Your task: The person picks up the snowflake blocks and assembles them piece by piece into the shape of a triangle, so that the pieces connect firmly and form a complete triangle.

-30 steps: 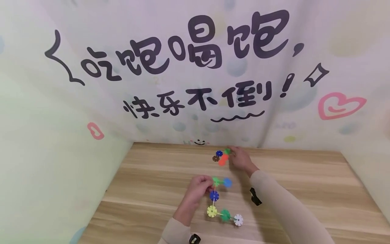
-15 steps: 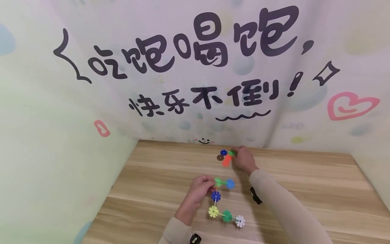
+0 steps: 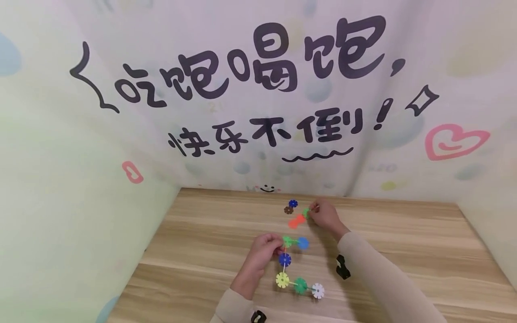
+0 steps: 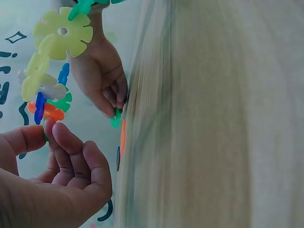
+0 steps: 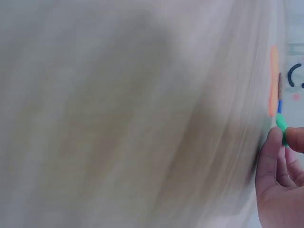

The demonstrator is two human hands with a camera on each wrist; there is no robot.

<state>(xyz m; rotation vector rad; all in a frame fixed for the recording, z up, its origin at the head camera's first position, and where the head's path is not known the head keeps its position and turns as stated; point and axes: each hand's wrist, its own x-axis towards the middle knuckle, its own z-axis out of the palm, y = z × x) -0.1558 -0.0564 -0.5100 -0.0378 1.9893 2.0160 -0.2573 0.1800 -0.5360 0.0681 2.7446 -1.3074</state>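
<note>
Pinches a snowflake-disc chain (image 3: 284,260) with left fingers (image 4: 66,137), a green snowflake disc (image 3: 306,213) with right fingers (image 5: 268,154). On the backdrop (image 3: 226,179), in black lettering (image 3: 268,120): "吃饱喝饱,快乐不倒!"

at the left hand (image 3: 264,249), a light green disc (image 3: 287,242) and a sky-blue disc (image 3: 303,243) are seen; on its near side, a royal-blue disc (image 3: 285,260), a pale yellow disc (image 3: 282,280), a deep green disc (image 3: 300,285) and a white disc (image 3: 317,291) are shown. at the right hand (image 3: 324,215), a bright green disc (image 3: 305,213) is seen, with orange discs (image 3: 294,223), a dark blue disc (image 3: 293,203) and a brown disc (image 3: 288,210) to its left. the bench (image 3: 194,233) is streaked with tan grain. the sleeves (image 3: 381,264) are coloured plain cream. beyond the hands, the whitish backdrop (image 3: 250,105) is printed with black characters (image 3: 272,134), pink hearts (image 3: 427,143) and pale blue spots (image 3: 319,91).
</note>
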